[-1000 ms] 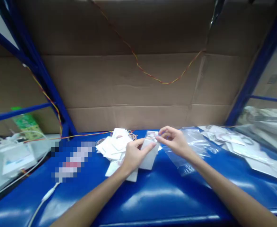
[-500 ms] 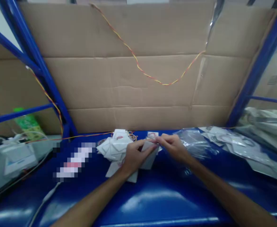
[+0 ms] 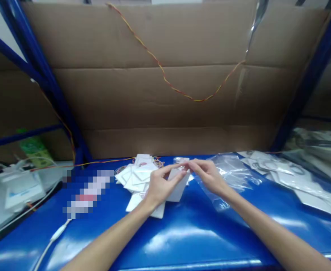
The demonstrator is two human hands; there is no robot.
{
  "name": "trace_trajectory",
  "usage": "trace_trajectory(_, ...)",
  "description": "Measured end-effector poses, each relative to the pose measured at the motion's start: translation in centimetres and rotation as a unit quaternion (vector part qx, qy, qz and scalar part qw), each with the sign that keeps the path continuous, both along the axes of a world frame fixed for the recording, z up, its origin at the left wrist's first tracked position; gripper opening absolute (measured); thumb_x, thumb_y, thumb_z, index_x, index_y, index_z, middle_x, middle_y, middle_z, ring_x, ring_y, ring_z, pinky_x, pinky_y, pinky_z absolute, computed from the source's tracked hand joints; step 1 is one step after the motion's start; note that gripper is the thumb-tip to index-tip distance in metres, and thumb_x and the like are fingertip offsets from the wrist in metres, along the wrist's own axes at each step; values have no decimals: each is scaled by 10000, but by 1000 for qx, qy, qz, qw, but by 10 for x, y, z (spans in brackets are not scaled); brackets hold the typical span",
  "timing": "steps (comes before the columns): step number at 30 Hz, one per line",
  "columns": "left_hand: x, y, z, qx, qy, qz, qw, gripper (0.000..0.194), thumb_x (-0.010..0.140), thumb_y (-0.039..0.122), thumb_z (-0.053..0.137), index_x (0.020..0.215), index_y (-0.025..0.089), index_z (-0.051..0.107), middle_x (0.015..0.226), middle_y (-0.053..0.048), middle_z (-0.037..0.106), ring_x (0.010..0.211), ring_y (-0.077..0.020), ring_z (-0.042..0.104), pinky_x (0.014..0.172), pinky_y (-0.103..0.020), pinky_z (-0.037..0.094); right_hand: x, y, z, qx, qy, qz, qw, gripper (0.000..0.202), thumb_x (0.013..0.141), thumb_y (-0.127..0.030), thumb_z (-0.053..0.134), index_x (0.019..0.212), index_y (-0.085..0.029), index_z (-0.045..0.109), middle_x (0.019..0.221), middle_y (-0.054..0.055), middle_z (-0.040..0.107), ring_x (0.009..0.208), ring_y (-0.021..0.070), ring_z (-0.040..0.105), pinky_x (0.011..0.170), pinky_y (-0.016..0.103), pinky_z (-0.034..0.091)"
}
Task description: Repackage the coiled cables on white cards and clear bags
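Note:
A white card [image 3: 177, 191] stands tilted between my hands, its upper end partly hidden by fingers. My left hand [image 3: 160, 185] is closed on the card, thumb against its face and index finger reaching to the top. My right hand [image 3: 207, 176] pinches at the card's upper right edge, fingertips meeting those of the left; what small part it grips is hidden. Just left lies a loose heap of white cards [image 3: 135, 177], some with reddish marks. Clear plastic bags [image 3: 233, 171] lie beside and behind my right hand.
More white cards in clear bags [image 3: 288, 171] spread over the right of the blue table [image 3: 179, 241]. A blurred-out white item with a cable [image 3: 59, 230] lies left. White boxes [image 3: 24, 190] and a green bottle [image 3: 35, 148] stand far left. A cardboard panel [image 3: 165, 113] closes the back.
Both hands stay nearly in place at the card's top. My left index finger now stretches straighter toward the right fingertips. The table looks brighter and the cardboard darker.

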State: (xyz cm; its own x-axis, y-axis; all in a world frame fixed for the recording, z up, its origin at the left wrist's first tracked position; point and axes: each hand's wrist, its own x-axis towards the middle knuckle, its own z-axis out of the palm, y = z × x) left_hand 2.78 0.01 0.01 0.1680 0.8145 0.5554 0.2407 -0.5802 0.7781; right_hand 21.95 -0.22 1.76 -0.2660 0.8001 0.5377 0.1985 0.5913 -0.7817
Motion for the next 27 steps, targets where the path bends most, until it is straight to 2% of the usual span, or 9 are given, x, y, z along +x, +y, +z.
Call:
trace_trajectory(2,1,0,0,-4,5,13,1000,280,854,401,762,1075,235,809,1091,-74,804,1037,-281,744,950,-399,564,1,0,-1,4,-1,9,1000,405,1000,-516,529,1096,-197,760,1084,81,761,1002,260,676,887,370,516)
trace_trajectory(5,1,1,0,-29,1,23,999,283,852,422,756,1028,209,815,1062,-96,806,1010,-294,747,917,-416,571,1,-1,-2,7,-2,-1,1000,407,1018,-502,491,1184,-204,713,1083,85,748,904,229,665,804,351,519)
trace_trajectory(9,0,2,2,-49,-19,14,999,289,869,423,731,1009,185,814,1052,-105,807,999,-296,749,907,-411,573,0,-1,-3,13,17,-24,999,383,1017,-500,486,1138,-209,704,945,63,747,789,199,645,712,320,510)
trace_trajectory(11,0,3,2,-53,-27,12,998,307,878,434,721,1025,180,811,1057,-108,806,992,-290,750,895,-401,578,0,-1,-3,23,28,-26,999,354,1008,-485,513,1117,-206,702,948,61,743,770,188,634,709,316,506)
trace_trajectory(19,-1,5,-1,-52,-28,20,998,312,882,433,713,1046,184,805,1045,-103,806,964,-284,750,868,-381,577,2,3,1,-20,50,26,998,370,998,-468,527,1233,-206,642,944,64,742,764,180,610,667,299,483)
trace_trajectory(21,-1,6,-1,-48,-34,24,998,306,880,433,715,1033,183,804,1035,-100,806,944,-271,750,852,-365,579,2,4,1,-18,63,-3,998,357,984,-473,547,1200,-209,656,944,63,731,749,172,603,640,287,478)
trace_trajectory(24,-1,9,-1,-54,-51,34,997,328,877,451,714,1018,165,795,1003,-105,805,904,-260,749,793,-341,583,1,7,-1,12,67,-87,994,340,904,-482,673,1108,-211,692,936,61,681,772,172,600,629,276,488)
trace_trajectory(27,-1,11,-2,-47,-51,40,997,339,895,460,689,1022,162,787,1004,-92,802,911,-249,740,783,-315,572,-1,10,-4,7,60,-113,992,517,785,-480,799,1207,-218,655,989,56,646,759,157,591,570,249,478)
